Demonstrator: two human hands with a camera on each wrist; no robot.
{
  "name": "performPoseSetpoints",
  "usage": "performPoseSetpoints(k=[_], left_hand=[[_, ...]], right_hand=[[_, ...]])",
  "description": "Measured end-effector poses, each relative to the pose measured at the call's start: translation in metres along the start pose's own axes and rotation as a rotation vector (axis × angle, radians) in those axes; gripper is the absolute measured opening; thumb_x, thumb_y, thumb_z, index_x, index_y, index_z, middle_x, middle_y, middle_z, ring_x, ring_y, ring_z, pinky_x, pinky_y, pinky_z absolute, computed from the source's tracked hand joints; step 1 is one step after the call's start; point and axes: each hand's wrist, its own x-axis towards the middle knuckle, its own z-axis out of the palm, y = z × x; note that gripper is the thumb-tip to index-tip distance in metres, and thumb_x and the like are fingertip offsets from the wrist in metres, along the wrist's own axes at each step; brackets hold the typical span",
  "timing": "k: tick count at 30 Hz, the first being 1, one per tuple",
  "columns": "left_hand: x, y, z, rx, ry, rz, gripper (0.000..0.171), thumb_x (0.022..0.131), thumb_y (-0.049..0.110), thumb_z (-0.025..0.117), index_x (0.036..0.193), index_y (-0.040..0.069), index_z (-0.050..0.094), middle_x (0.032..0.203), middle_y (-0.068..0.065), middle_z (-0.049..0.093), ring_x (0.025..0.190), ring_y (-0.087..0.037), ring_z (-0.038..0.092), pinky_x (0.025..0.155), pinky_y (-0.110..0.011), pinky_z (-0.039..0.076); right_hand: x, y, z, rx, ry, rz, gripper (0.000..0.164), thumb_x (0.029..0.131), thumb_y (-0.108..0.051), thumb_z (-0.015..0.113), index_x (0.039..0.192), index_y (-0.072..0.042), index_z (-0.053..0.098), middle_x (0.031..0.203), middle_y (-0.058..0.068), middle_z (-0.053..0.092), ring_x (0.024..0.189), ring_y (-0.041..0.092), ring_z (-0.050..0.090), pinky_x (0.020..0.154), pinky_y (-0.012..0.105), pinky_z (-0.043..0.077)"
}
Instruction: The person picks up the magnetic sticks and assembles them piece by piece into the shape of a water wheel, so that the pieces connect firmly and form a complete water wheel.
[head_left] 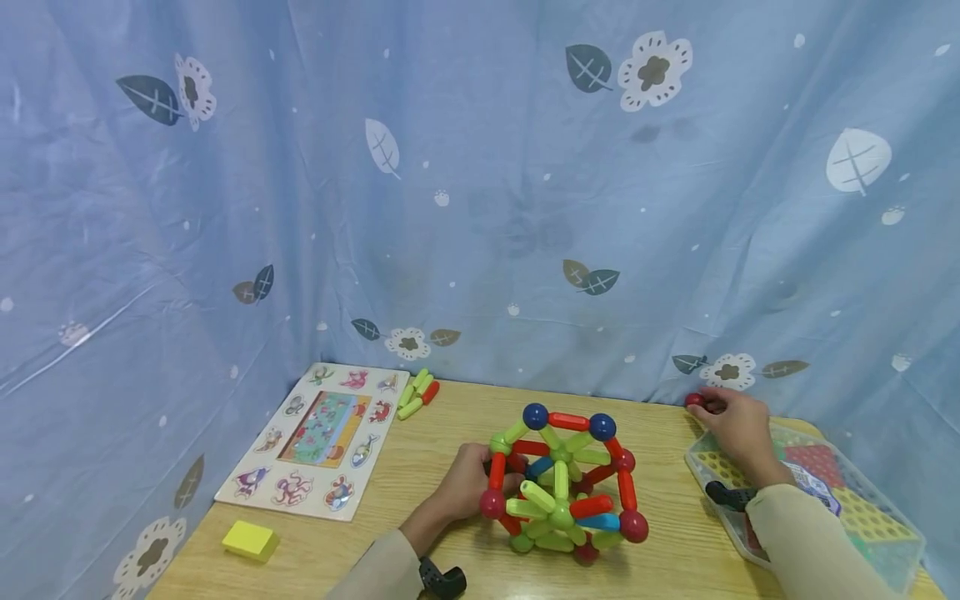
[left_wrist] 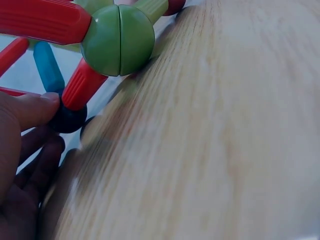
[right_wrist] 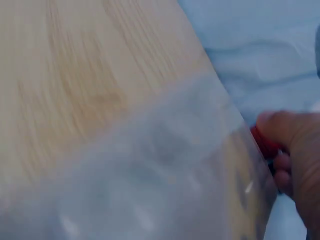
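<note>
A magnetic stick-and-ball structure (head_left: 561,515) of red, green and blue rods and balls stands on the table. My left hand (head_left: 467,486) is at its left side. In the left wrist view, the thumb and fingers of the left hand (left_wrist: 27,112) hold a dark blue ball (left_wrist: 70,117) low in the structure, where a red rod and a blue rod meet. My right hand (head_left: 738,429) pinches a red ball (head_left: 694,400) near the table's back edge. That red ball (right_wrist: 265,142) is partly covered by the thumb in the right wrist view.
Under the right forearm lies a clear plastic box (head_left: 873,492) with coloured pieces. A picture puzzle board (head_left: 378,379) lies at the left, with several loose green and red rods (head_left: 412,407) beside it. A yellow block (head_left: 250,540) sits near the left edge. A blue curtain (head_left: 480,208) hangs behind the table.
</note>
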Motion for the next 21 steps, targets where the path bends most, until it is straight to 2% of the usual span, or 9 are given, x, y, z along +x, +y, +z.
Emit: performPoseSetpoints(k=[3, 4, 6, 8, 10, 13, 16, 19, 21], left_hand=[[0.001, 0.0, 0.0, -0.004, -0.003, -0.01, 0.02, 0.096, 0.014, 0.084, 0.116, 0.012, 0.084, 0.101, 0.003, 0.084, 0.087, -0.004, 0.073, 0.083, -0.023, 0.062], [0.001, 0.0, -0.001, -0.004, -0.003, -0.013, 0.02, 0.096, 0.014, 0.084, 0.116, 0.012, 0.084, 0.102, 0.003, 0.084, 0.087, -0.004, 0.073, 0.082, -0.023, 0.062], [0.001, 0.0, 0.0, -0.008, -0.002, -0.016, 0.019, 0.097, 0.015, 0.084, 0.116, 0.012, 0.084, 0.102, 0.003, 0.084, 0.085, -0.004, 0.072, 0.081, -0.023, 0.062], [0.001, -0.001, 0.0, -0.009, -0.004, -0.012, 0.019, 0.097, 0.015, 0.084, 0.115, 0.012, 0.084, 0.102, 0.002, 0.084, 0.085, -0.004, 0.071, 0.08, -0.022, 0.062], [0.002, -0.001, 0.001, -0.007, -0.003, -0.009, 0.018, 0.097, 0.016, 0.084, 0.114, 0.012, 0.084, 0.102, 0.002, 0.084, 0.083, -0.003, 0.07, 0.078, -0.021, 0.061], [0.002, -0.001, 0.001, 0.003, -0.006, -0.002, 0.016, 0.097, 0.016, 0.084, 0.112, 0.011, 0.083, 0.098, 0.003, 0.083, 0.08, -0.002, 0.068, 0.075, -0.02, 0.059], [0.001, -0.001, 0.001, 0.009, -0.005, 0.004, 0.015, 0.097, 0.015, 0.084, 0.111, 0.011, 0.083, 0.097, 0.003, 0.083, 0.08, -0.002, 0.067, 0.075, -0.02, 0.058], [0.001, 0.0, -0.001, 0.007, -0.005, 0.006, 0.016, 0.097, 0.015, 0.084, 0.112, 0.01, 0.084, 0.098, 0.002, 0.084, 0.083, -0.003, 0.068, 0.077, -0.02, 0.057], [0.001, 0.0, -0.001, 0.005, -0.001, 0.002, 0.016, 0.096, 0.014, 0.084, 0.112, 0.01, 0.084, 0.099, 0.002, 0.084, 0.084, -0.004, 0.068, 0.079, -0.02, 0.058]], right_hand=[[0.004, -0.005, 0.006, -0.053, -0.034, -0.027, 0.035, 0.092, -0.016, 0.089, 0.116, 0.007, 0.077, 0.097, 0.025, 0.077, 0.085, 0.042, 0.072, 0.074, 0.058, 0.057], [0.006, -0.006, 0.008, -0.06, -0.057, -0.023, 0.035, 0.092, -0.015, 0.088, 0.115, 0.007, 0.076, 0.098, 0.027, 0.076, 0.086, 0.044, 0.072, 0.074, 0.062, 0.056], [0.008, -0.01, 0.01, -0.068, -0.09, -0.017, 0.034, 0.094, -0.017, 0.087, 0.115, 0.006, 0.075, 0.098, 0.026, 0.076, 0.086, 0.042, 0.072, 0.073, 0.059, 0.057], [0.007, -0.016, 0.009, -0.029, -0.098, 0.006, 0.033, 0.096, -0.02, 0.085, 0.115, 0.006, 0.075, 0.1, 0.025, 0.077, 0.086, 0.037, 0.073, 0.073, 0.052, 0.059], [0.005, -0.025, 0.004, 0.051, -0.081, 0.033, 0.033, 0.098, -0.023, 0.084, 0.116, 0.004, 0.076, 0.102, 0.023, 0.079, 0.085, 0.025, 0.074, 0.072, 0.038, 0.06], [-0.002, -0.046, -0.01, 0.226, -0.032, 0.073, 0.035, 0.102, -0.028, 0.08, 0.122, 0.0, 0.077, 0.108, 0.017, 0.081, 0.087, 0.002, 0.073, 0.073, 0.018, 0.057], [-0.009, -0.076, -0.029, 0.406, -0.017, 0.093, 0.039, 0.104, -0.032, 0.078, 0.13, -0.003, 0.075, 0.11, -0.004, 0.082, 0.091, -0.013, 0.069, 0.076, 0.008, 0.055], [-0.017, -0.118, -0.05, 0.56, -0.06, 0.057, 0.039, 0.106, -0.025, 0.075, 0.137, -0.002, 0.07, 0.112, -0.022, 0.076, 0.098, -0.011, 0.07, 0.084, 0.009, 0.056], [-0.022, -0.148, -0.061, 0.654, -0.123, -0.002, 0.037, 0.107, -0.016, 0.073, 0.14, 0.0, 0.068, 0.114, -0.022, 0.076, 0.101, -0.005, 0.073, 0.087, 0.012, 0.058]])
